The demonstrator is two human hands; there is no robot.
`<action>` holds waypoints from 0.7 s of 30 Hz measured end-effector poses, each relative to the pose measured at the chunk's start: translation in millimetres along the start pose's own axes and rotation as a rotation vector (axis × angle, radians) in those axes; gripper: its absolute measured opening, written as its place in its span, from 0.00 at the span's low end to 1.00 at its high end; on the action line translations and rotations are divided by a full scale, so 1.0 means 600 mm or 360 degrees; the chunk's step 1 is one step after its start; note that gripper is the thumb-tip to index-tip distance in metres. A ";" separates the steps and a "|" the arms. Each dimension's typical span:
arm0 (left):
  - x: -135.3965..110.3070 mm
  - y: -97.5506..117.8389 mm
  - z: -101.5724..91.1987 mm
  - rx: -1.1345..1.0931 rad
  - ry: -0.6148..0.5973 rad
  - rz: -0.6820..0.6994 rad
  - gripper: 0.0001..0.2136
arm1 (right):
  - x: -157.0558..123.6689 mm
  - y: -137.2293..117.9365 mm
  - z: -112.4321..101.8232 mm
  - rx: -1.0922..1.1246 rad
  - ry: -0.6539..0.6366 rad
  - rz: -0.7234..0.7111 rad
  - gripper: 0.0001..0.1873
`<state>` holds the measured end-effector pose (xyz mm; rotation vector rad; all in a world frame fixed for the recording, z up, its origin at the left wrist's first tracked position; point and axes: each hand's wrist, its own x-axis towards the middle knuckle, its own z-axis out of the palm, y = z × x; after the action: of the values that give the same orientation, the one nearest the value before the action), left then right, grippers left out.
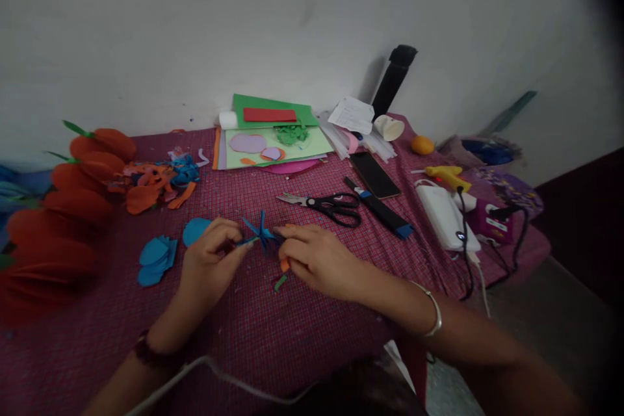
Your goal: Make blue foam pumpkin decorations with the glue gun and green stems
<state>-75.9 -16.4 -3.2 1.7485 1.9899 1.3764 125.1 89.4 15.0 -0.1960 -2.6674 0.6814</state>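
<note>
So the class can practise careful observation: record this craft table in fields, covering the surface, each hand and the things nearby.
Surface: table with a red checked cloth
Left hand: pinches a blue paper shape
Right hand: pinches the same shape's other side
Beyond the hands: black scissors, phone
Left side: blue paper pieces, orange paper shapes
Right side: yellow glue gun

Right hand (319, 260): thin silver bangle (435, 313) round my wrist, plain and narrow. Left hand (209, 261): dark band (146, 351) at my wrist, detail too dim to tell. Forearms bare.
</note>
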 end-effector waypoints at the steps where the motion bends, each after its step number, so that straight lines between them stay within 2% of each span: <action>1: 0.000 -0.003 -0.001 -0.0002 0.0017 0.0031 0.06 | 0.000 0.001 -0.001 0.0088 0.0032 0.0009 0.09; 4: -0.001 -0.008 -0.006 0.0018 0.0073 0.0137 0.04 | 0.002 0.013 -0.003 0.0352 0.0245 0.0082 0.09; 6: -0.003 -0.011 -0.009 0.0059 0.0099 0.0192 0.04 | 0.005 0.029 -0.006 0.0433 0.0388 0.0246 0.08; 7: -0.004 -0.011 -0.011 0.0080 0.0107 0.0207 0.04 | 0.007 0.038 -0.008 0.0423 0.0393 0.0345 0.08; 9: -0.009 -0.013 -0.013 0.0122 0.0111 0.0206 0.04 | 0.010 0.054 -0.012 0.0280 0.0226 0.0512 0.09; 12: -0.014 -0.015 -0.014 0.0148 0.0104 0.0198 0.05 | 0.012 0.066 -0.020 -0.0150 -0.0084 0.0666 0.09; 14: -0.015 -0.016 -0.013 0.0118 0.0129 0.0216 0.05 | 0.010 0.063 -0.025 -0.0350 -0.0109 0.0730 0.08; 16: -0.013 -0.016 -0.011 0.0045 0.0166 0.0175 0.04 | 0.007 0.054 -0.027 -0.0317 -0.0057 0.0655 0.07; 18: -0.009 -0.015 -0.008 -0.0068 0.0193 0.0045 0.04 | 0.005 0.042 -0.023 -0.0100 -0.0062 0.0398 0.06; 21: -0.002 -0.015 -0.006 -0.0263 0.0188 -0.0216 0.06 | 0.003 0.024 -0.008 0.0148 -0.0223 0.0028 0.05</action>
<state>-84.1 -18.4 -8.1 1.4665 1.9485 1.5803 126.0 104.5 12.3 -0.1520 -2.7610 0.8519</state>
